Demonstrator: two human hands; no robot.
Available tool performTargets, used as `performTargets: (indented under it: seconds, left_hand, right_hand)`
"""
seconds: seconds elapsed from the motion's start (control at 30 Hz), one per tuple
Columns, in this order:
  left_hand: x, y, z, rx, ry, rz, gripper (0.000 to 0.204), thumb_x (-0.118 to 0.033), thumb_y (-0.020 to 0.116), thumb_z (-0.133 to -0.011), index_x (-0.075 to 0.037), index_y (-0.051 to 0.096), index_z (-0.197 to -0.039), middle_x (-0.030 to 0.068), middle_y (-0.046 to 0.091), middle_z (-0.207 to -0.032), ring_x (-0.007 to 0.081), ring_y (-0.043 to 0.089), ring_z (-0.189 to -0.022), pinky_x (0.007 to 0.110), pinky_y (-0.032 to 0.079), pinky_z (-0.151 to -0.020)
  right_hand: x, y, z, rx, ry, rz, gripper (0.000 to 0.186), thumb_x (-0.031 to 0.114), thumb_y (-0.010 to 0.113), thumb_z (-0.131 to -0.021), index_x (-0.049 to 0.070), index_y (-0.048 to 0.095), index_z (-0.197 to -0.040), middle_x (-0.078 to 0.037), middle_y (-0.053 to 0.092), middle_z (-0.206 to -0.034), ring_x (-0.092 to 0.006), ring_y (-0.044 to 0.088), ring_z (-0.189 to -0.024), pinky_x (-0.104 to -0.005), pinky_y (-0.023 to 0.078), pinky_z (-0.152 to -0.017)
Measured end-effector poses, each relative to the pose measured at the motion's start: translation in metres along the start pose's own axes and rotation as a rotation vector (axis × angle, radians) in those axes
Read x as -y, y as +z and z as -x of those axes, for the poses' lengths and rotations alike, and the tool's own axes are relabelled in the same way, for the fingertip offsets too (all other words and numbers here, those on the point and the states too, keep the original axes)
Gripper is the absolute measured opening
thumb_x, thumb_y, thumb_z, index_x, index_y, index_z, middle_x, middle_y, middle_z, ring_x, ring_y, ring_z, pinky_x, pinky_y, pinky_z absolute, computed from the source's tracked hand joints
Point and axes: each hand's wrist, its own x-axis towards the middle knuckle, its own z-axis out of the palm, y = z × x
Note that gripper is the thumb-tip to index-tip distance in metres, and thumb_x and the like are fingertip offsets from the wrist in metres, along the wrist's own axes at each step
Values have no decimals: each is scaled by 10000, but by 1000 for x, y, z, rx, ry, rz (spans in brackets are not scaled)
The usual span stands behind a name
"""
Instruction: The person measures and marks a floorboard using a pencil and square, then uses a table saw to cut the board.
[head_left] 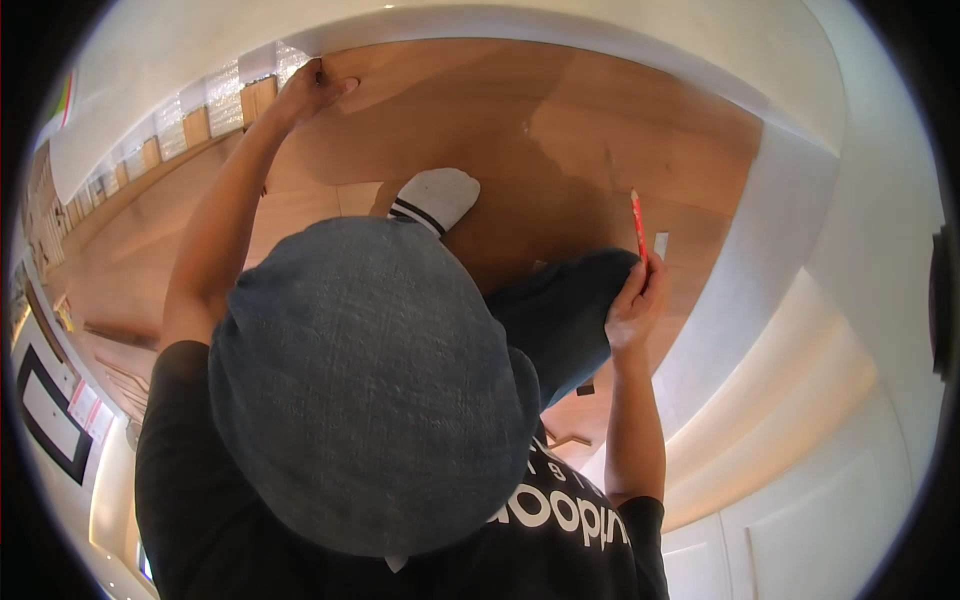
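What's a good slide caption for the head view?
Right hand holding a red pencil, left hand at the edge of the wood floor.

The pencil (640, 228) runs forward from the fingers of the right hand (631, 312), a strip (661, 243) just right of it and a knee (595, 280) left of those fingers. Left of the left hand's (305, 94) fingers lie foil (223, 98) and blocks (258, 100); right of them and nearer, a foot (442, 193) on the floorboards (570, 130)

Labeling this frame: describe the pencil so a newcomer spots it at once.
Find the brown wood floor, then the bent knee right of centre. Beside it, the right hand holds the pencil, point toward the picture's top. It's slim and red; the nearby piece is white.
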Motion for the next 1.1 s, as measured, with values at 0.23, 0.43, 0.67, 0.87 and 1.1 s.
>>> performTargets:
  seconds: [0.23,0.43,0.67,0.87,1.1]
  left_hand:
    - [1,9,-8,54,49,143,797,-504,861,-808,96,599,-1262,156,706,-1108,239,658,-1019,348,519,-935]
    - [39,5,-14,55,-2,155,791,-488,896,-765,63,620,-1261,161,724,-1112,257,680,-1037,362,529,-942]
    - [10,2,4,3,41,140,843,-514,881,-750,88,604,-1271,230,723,-1142,352,695,-1081,406,540,-957]
    - [25,7,3,-150,112,101,788,-528,855,-772,85,602,-1199,227,708,-1102,351,680,-1035,410,529,-911]
    - [13,-4,18,-58,65,248,850,-459,858,-786,99,545,-1347,295,673,-1245,414,639,-1205,441,502,-1019]
  right_hand:
    - [-1,-11,8,-56,37,-10,266,113,528,-1060,14,634,-1284,-199,661,-1060,-357,645,-967,-378,515,-869]
    - [-11,3,7,-1,28,-155,330,55,531,-1040,30,620,-1356,-158,656,-1018,-296,638,-923,-371,516,-846]
    - [16,-5,8,69,67,-63,308,64,555,-1027,24,645,-1319,-136,655,-1001,-292,635,-893,-367,519,-830]
    - [63,28,-34,189,-154,-93,272,79,598,-1031,6,673,-1282,-119,705,-1066,-233,672,-955,-325,524,-855]
    - [240,104,-105,240,-29,-539,264,136,611,-1051,-18,666,-1258,-123,708,-1090,-154,649,-971,-281,514,-861]
